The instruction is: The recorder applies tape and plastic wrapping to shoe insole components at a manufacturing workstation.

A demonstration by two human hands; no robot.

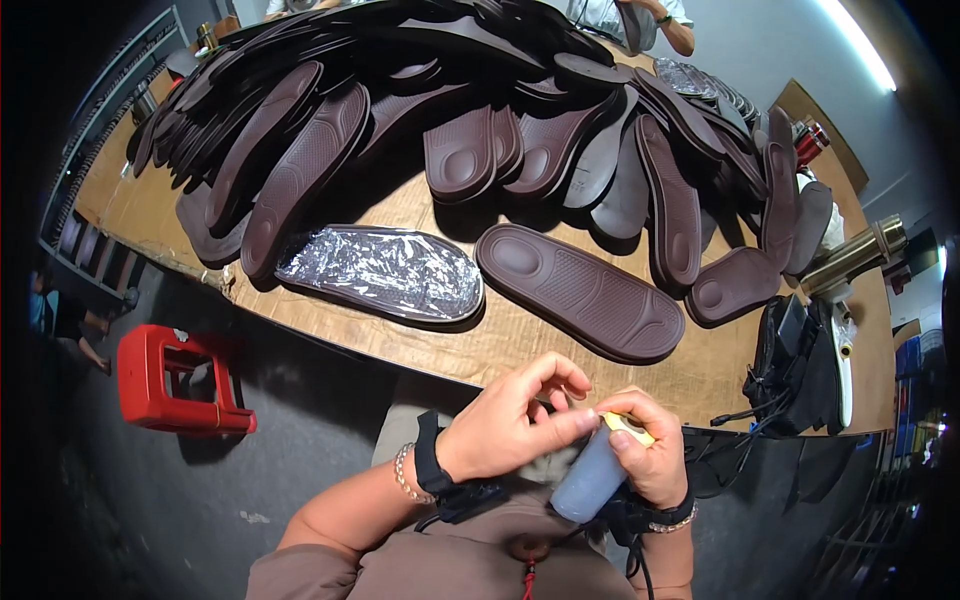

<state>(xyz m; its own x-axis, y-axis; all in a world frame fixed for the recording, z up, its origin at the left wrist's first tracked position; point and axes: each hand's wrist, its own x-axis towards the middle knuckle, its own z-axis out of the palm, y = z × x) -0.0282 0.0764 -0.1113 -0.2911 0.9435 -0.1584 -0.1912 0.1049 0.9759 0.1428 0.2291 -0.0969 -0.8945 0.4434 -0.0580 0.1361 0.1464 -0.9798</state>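
Observation:
My right hand (645,450) is closed around a bluish-grey roll of plastic film (588,478) with a yellow end, held tilted in front of my body below the table edge. Beside it, my left hand (520,415) has loosely curled fingers, apart from the thumb, and nothing visible between them. The left thumb tip meets the yellow end near my right fingertips. Just beyond my hands, a brown shoe sole (580,290) lies on the table with its textured face up. To its left is a sole wrapped in shiny clear film (385,272).
Brown soles (300,170) pile high across the wooden table (430,350). At right are a black bag (790,350) and a brass-coloured cylinder (860,255). A red plastic stool (180,380) stands on the floor at left. Another person's arm (680,35) shows beyond the pile.

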